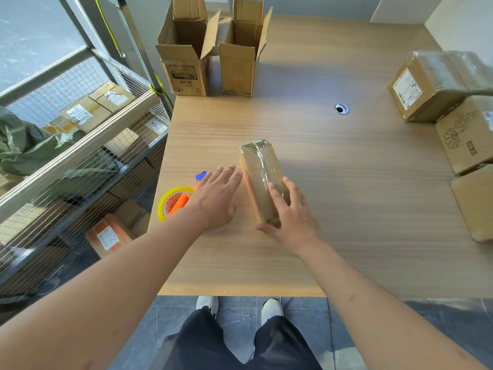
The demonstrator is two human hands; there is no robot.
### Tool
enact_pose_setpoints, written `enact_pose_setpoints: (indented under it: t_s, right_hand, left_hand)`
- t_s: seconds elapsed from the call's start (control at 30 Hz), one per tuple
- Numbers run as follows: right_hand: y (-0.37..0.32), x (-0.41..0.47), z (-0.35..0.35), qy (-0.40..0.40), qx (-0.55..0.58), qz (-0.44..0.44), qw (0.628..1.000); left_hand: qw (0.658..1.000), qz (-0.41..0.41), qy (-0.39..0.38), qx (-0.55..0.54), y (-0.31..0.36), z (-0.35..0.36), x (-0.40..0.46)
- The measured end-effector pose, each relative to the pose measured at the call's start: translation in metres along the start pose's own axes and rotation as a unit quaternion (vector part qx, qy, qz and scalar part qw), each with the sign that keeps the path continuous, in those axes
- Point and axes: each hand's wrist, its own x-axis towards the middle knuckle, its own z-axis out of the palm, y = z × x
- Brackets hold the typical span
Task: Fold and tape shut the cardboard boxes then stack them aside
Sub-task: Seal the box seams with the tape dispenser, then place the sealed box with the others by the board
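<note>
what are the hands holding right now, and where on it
The right hand grips the taped box at its near end; the left hand is open, holding nothing.

My head camera is looking forward and steeply down at the table (346, 209), taking in my arms close below, wide-angled.

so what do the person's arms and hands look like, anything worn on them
Both arms are bare from the hands up to where the picture ends; no sleeve shows. The left hand and right hand wear no gloves, and no rings, watch or wristbands can be seen. There are no cables or markings on either arm.
</note>
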Motion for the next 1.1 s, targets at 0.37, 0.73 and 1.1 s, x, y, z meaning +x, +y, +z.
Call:
enact_pose_setpoints:
  t_s: [0.37,0.73,1.1]
  right_hand:
    - [-0.022,0.017,-0.017,0.014,0.070,0.081,0.994]
    - [-0.045,0.047,-0.034,-0.015,0.107,0.162,0.981]
    - [-0.079,0.025,-0.152,0.100,0.120,0.227,0.961]
  left_hand:
    - [1.000,-0.019,-0.011,0.001,-0.004,-0.013,0.010]
    - [1.000,0.005,0.008,-0.009,-0.021,-0.045,0.015]
    - [0.995,0.093,0.026,0.013,0.009,-0.152,0.013]
